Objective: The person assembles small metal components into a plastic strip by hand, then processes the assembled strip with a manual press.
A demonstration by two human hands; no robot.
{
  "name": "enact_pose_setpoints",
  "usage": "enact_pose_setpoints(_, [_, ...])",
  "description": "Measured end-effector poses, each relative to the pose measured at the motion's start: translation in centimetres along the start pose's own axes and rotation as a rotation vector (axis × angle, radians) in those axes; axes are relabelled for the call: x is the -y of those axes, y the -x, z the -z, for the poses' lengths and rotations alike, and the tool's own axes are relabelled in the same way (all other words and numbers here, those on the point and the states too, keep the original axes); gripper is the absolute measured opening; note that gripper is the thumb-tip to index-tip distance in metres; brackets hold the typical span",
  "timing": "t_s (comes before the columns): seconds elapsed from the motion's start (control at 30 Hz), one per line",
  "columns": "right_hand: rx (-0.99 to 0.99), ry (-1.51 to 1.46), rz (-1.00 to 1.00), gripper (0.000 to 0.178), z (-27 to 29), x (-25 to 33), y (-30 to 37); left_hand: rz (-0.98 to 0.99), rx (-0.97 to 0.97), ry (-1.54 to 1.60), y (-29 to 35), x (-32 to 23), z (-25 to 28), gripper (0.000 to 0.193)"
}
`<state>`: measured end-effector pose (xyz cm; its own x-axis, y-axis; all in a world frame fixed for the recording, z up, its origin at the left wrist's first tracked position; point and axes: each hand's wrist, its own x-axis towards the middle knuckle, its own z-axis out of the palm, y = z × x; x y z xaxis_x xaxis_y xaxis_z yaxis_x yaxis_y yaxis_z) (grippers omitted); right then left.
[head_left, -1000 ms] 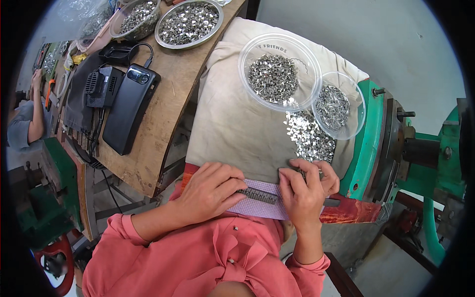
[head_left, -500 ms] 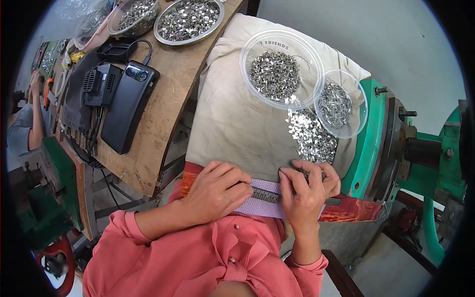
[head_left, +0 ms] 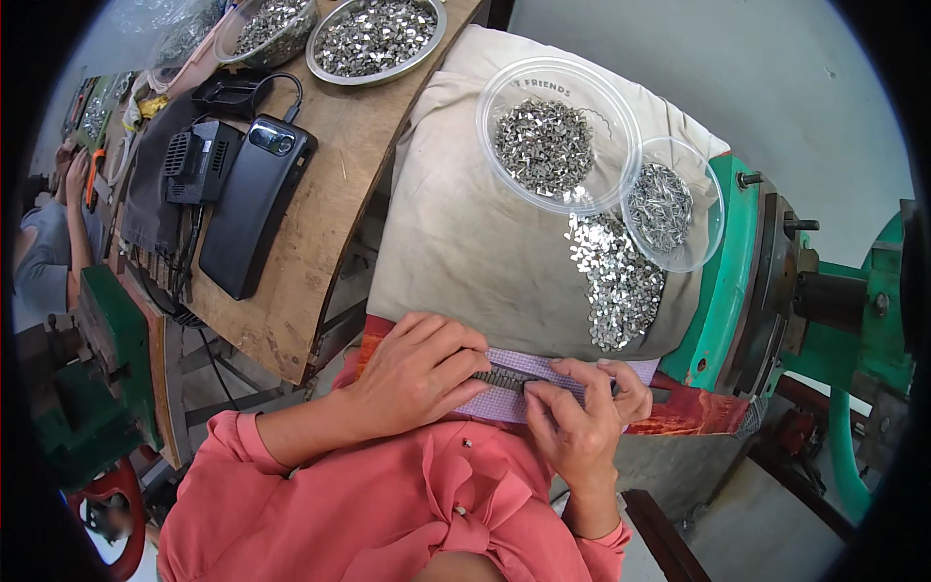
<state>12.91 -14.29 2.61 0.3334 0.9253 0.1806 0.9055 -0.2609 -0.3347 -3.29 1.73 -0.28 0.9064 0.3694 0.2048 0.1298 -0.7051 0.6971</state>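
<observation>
A narrow dark metal strip with a row of small teeth or slots [head_left: 504, 378] lies across a purple checked cloth [head_left: 495, 407] in front of me. My left hand [head_left: 422, 367] is closed over its left end, thumb and fingertips pressed on it. My right hand [head_left: 580, 412] is at the other end, thumb tip touching the strip and fingers bent; any small piece between them is too small to make out. Beyond the right hand, a loose pile of small shiny metal pieces [head_left: 621, 291] is spread on the beige cloth [head_left: 465, 262].
A clear round tub [head_left: 495, 184] of small metal pieces and a smaller clear tub [head_left: 713, 228] of thin metal pins stand beyond the pile. Green machinery [head_left: 718, 281] borders the right. A wooden table [head_left: 335, 184] at left carries a black power bank [head_left: 254, 213]. Another person's arm [head_left: 78, 218] shows far left.
My right hand has come from the near edge of the pile down and left to the strip. My left hand stays nearly in place on it. The other person's hands have shifted.
</observation>
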Motion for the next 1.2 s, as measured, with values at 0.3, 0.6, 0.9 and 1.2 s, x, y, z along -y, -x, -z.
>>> enact_pose_setpoints(0.3, [-0.06,0.012,-0.096,0.013,0.7,-0.8,1.2,-0.033,-0.035,-0.035,-0.1,-0.1,-0.3,0.029])
enact_pose_setpoints(0.6, [-0.019,0.132,0.0,0.012,0.2,0.1,0.6,-0.014,-0.062,-0.027,0.3,0.2,0.2,0.037])
enact_pose_setpoints(0.9, [-0.108,0.265,0.062,0.014,-0.1,0.9,0.7,-0.011,-0.083,-0.038,1.2,0.8,1.0,0.039])
enact_pose_setpoints(1.2, [-0.134,0.36,0.09,0.015,0.0,1.0,1.1,-0.079,-0.068,-0.064,1.0,1.0,1.0,0.023])
